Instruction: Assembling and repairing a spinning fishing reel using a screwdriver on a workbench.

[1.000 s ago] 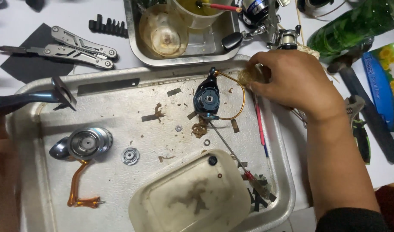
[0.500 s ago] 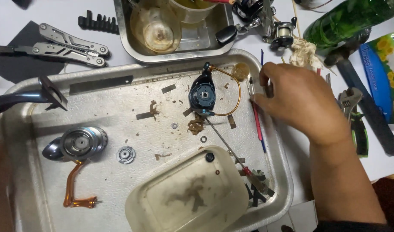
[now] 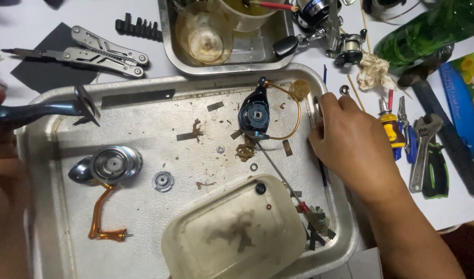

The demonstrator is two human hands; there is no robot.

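Steel makes up the big tray [image 3: 51, 243] in the middle of the bench [image 3: 35, 15], and everything else sits around or inside it. At the tray's left rim the left hand [image 3: 2, 129] shows only as a blurred edge; its fingers are closed round a dark blue reel body [image 3: 46, 109], whose foot juts over the tray's upper left corner. Inside the tray near that side lie a silver spool [image 3: 114, 164] with an orange crank handle [image 3: 100, 214] below it, and a small round metal part [image 3: 163, 181] just beside the spool. A pale plastic tub [image 3: 237, 232] lies upside down toward the tray's lower middle. Near the tray's upper middle sits a blue rotor piece [image 3: 254, 116] with a gold wire bail [image 3: 294, 111] looping off it, and a thin rod [image 3: 278, 173] runs from it down to the tub. The right hand [image 3: 350, 147] rests on the tray's right rim, fingers curled at the edge beside the bail; whether they pinch anything I cannot tell. Behind the tray lie folding pliers [image 3: 100, 51] and a smaller steel pan [image 3: 257, 59]. Right of the tray lie a yellow screwdriver [image 3: 390, 126] and a wrench [image 3: 423, 150].
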